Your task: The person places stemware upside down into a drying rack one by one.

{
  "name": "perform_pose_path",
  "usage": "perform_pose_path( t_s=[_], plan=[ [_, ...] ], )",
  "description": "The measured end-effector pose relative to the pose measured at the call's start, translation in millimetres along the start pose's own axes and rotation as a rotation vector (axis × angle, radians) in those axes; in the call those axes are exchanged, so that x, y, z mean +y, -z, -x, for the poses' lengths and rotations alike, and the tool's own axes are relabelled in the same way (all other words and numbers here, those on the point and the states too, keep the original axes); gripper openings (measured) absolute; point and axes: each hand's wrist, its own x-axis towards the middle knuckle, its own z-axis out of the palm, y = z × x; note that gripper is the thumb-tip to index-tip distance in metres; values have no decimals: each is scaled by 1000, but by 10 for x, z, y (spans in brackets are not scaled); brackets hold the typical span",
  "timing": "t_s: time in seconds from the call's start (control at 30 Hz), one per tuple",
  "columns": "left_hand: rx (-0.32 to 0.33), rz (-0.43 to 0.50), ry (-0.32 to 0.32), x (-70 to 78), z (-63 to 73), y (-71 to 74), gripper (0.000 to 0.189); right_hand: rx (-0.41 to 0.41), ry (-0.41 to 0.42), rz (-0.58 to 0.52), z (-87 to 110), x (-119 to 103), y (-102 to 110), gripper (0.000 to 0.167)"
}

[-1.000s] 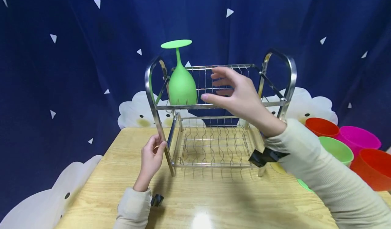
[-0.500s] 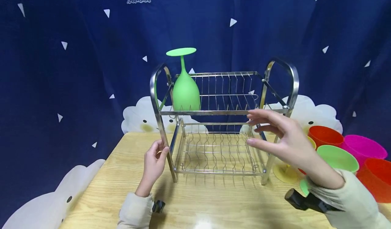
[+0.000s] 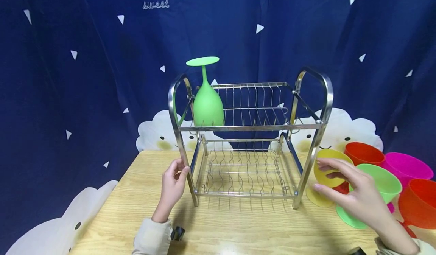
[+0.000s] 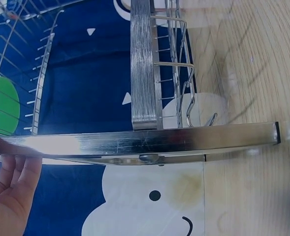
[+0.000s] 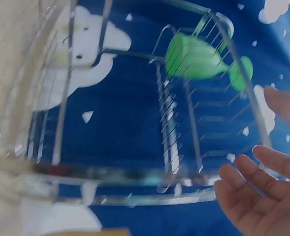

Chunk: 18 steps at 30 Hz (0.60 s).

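Observation:
A two-tier metal dish rack (image 3: 252,127) stands on the wooden table. My left hand (image 3: 172,185) grips its left front leg; the left wrist view shows the thumb and fingers (image 4: 17,174) around the metal bar. Upside down at the left end of the upper tier sits a green goblet (image 3: 208,105), its foot on top. My right hand (image 3: 354,194) holds nothing, with thumb and fingers spread apart. It is by the goblets at the right, overlapping a yellow goblet (image 3: 328,156) and a light green goblet (image 3: 385,181) in the head view.
Behind the light green goblet are a red goblet (image 3: 364,153) and a magenta goblet (image 3: 410,168). An orange-red goblet (image 3: 419,202) stands at the far right. A dark blue curtain (image 3: 238,31) with white triangles and clouds hangs behind the wooden table (image 3: 218,221).
My right hand has moved from above the upper tier, down and right, to the goblets. The left hand keeps its grip on the leg. The head view has tilted up slightly.

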Motion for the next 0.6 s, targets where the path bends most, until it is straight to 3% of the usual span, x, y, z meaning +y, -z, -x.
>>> perform_pose_path(
  t_s=[0.17,0.43,0.6],
  plan=[
    [0,3,-7,2,-3,-3,10,55,-71,35,166,188,73,59],
    [0,15,24,19,1,-4,10,153,-274,152,417,421,222,55],
    [8,13,16,23,0,-6,10,201,-331,153,546,523,296,54]
  ],
)
